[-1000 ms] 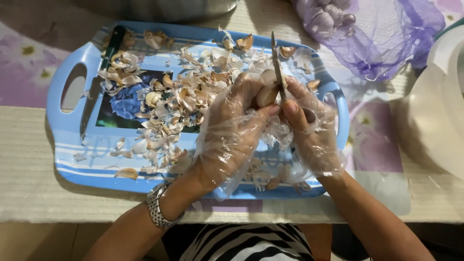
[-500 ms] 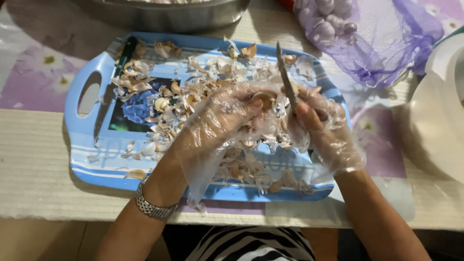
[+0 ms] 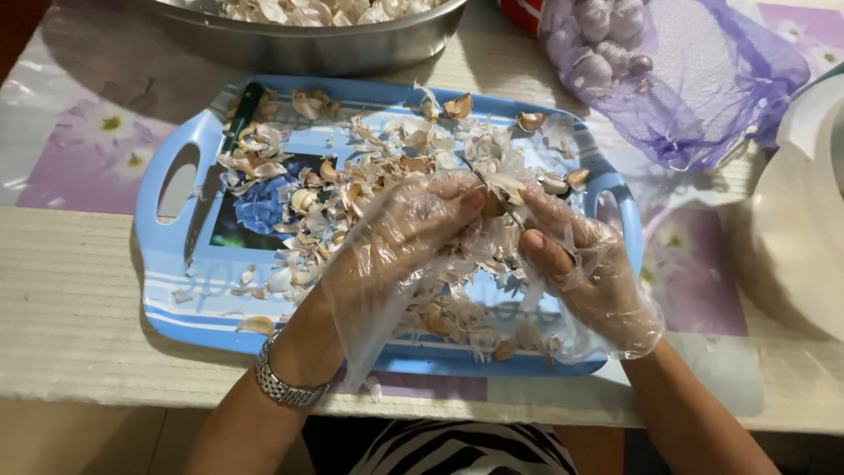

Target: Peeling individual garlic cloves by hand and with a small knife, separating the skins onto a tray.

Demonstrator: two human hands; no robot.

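Both my hands wear loose clear plastic gloves over a blue tray (image 3: 167,264) strewn with garlic skins (image 3: 352,176). My left hand (image 3: 396,255) pinches a brownish garlic clove (image 3: 492,205) between thumb and fingertips. My right hand (image 3: 585,273) is closed around a small knife (image 3: 505,204). Only a thin strip of its blade shows, lying against the clove. The handle is hidden inside the glove. A metal watch (image 3: 283,384) sits on my left wrist.
A second knife with a green handle (image 3: 239,119) lies on the tray's left side. A metal bowl (image 3: 308,44) of garlic stands behind the tray. A purple mesh bag (image 3: 668,79) of garlic bulbs lies at the back right, a white container (image 3: 804,220) at the right edge.
The knife blade stood upright between my hands before; now it lies low against the clove and is mostly hidden. My hands have shifted slightly toward the tray's far side.
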